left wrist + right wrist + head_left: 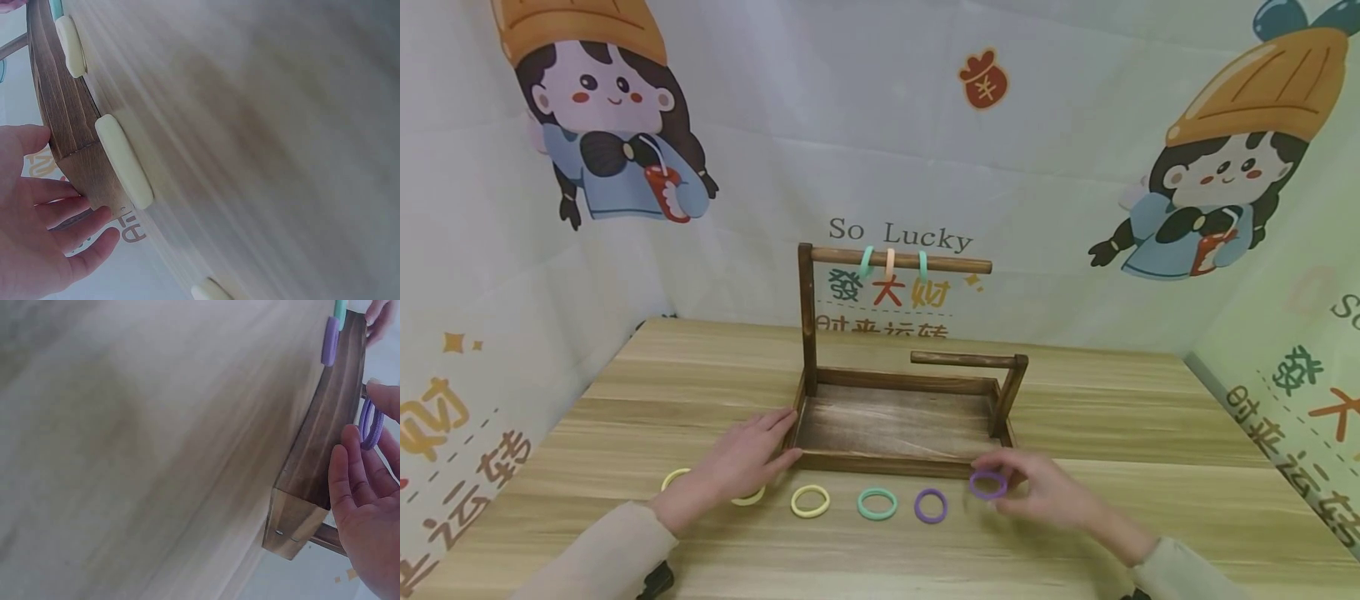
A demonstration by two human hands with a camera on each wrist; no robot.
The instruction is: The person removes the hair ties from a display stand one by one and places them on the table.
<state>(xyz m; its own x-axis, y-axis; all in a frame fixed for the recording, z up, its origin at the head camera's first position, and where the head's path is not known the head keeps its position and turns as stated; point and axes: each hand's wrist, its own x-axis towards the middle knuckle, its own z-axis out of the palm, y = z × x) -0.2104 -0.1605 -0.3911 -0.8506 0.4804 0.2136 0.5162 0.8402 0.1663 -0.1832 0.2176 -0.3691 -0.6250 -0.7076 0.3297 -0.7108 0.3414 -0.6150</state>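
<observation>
My right hand (1037, 490) pinches a purple hair tie (371, 425) between thumb and fingers, beside the front right corner of a dark wooden tray stand (895, 461). At the tray's left end, my left hand (747, 457) touches the wall with its fingers extended and its thumb by the front corner. In front of the tray lie another purple hair tie (930, 506), a green hair tie (877, 504) and a yellow hair tie (810, 502). More yellow ties (674, 477) lie partly hidden beneath the left forearm and hand.
Two green ties and a peach tie (890, 264) hang on the stand's tall upper bar (958, 264). A lower bar (962, 359) rises from the tray's right side and carries nothing. A printed cloth (1045, 208) encloses the wooden table (1097, 417) behind and at the sides.
</observation>
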